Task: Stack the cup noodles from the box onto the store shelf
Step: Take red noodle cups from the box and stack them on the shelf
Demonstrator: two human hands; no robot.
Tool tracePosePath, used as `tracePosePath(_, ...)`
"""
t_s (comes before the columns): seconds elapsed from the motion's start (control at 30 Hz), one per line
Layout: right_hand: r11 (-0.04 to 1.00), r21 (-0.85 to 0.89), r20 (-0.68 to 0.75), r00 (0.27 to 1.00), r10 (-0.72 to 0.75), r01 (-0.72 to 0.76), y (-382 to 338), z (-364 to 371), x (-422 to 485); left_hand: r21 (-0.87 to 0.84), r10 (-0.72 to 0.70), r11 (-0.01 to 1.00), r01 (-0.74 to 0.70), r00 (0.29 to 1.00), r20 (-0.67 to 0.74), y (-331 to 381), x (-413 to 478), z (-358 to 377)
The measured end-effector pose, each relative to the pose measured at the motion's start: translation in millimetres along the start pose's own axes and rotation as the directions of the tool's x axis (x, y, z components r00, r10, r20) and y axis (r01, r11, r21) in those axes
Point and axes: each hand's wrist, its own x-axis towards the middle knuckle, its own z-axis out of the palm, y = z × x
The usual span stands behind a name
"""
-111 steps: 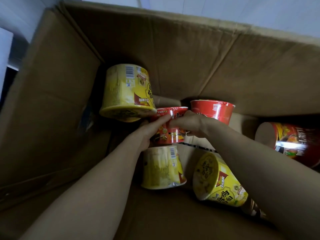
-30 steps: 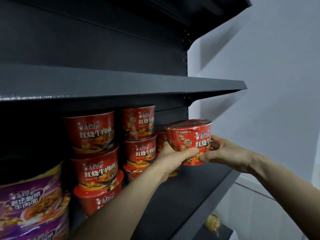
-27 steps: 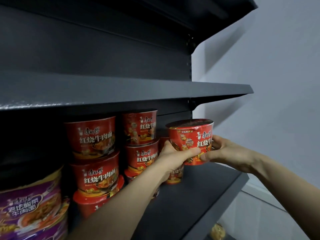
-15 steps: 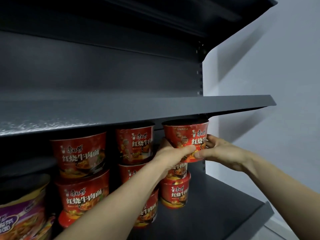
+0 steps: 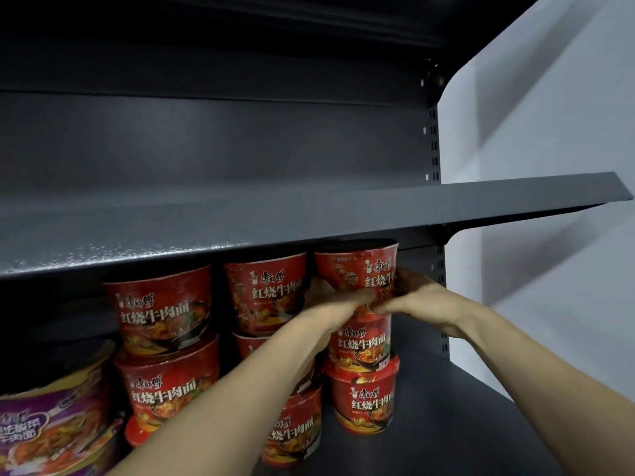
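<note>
Two hands share one red cup noodle (image 5: 357,269), which I see at about four o'clock from the middle of the head view. The left hand (image 5: 338,302) wraps the cup's lower left side, with its fingers curled behind the cup and its thumb laid across the front. The right hand (image 5: 417,297) mirrors it on the right, thumb tip on the front label and fingers bent round the far side. The two thumbs nearly meet at the cup's six o'clock.

The cup stands upright with its rim just beneath the upper shelf board (image 5: 309,218). It is directly over two red cups (image 5: 360,341) stacked on the lower shelf (image 5: 446,424). The hands hide its base, so I cannot tell whether it sits on the cup below or hangs just above it.

At the held cup's nine o'clock, a middle column (image 5: 266,290) of the same red cups reaches nearly the same height, partly covered by the left forearm. Further toward nine o'clock stands a left column (image 5: 161,310). Purple bowls (image 5: 44,427) fill the eight o'clock corner. A pale wall (image 5: 549,132) runs from one to four o'clock, beyond the shelf's end.
</note>
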Motion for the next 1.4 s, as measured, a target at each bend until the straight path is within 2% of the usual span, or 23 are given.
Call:
tracePosePath(0.27,0.998,-0.002,0.019,0.998,-0.064,0.064,5,0,14,0.0,-0.002,1.0,0.002,0.997,-0.082,2,18,15)
tracePosePath(0.43,0.994,0.001,-0.028,0.993,-0.113,0.113,6,-1,18,-0.019,-0.024,1.0,0.023,0.996,-0.088,-2,29,24)
tracePosePath(0.8,0.993,-0.082,-0.047,0.995,-0.088,0.084,7,14,36,-0.051,-0.033,0.998,0.019,0.957,-0.287,-3,32,35)
tracePosePath(1.1,0.985,-0.154,-0.039,0.996,-0.082,0.075,3,9,19,0.13,0.044,0.991,-0.009,0.963,-0.267,-19,21,30)
tracePosePath(1.27,0.975,-0.218,-0.033,0.998,-0.053,0.044,-5,15,19,0.112,-0.027,0.992,0.058,0.966,-0.256,-9,24,33)
tracePosePath(1.4,0.969,-0.245,-0.043,0.999,0.014,-0.024,-4,8,13,0.152,0.046,0.988,-0.007,0.965,-0.256,-11,8,31)
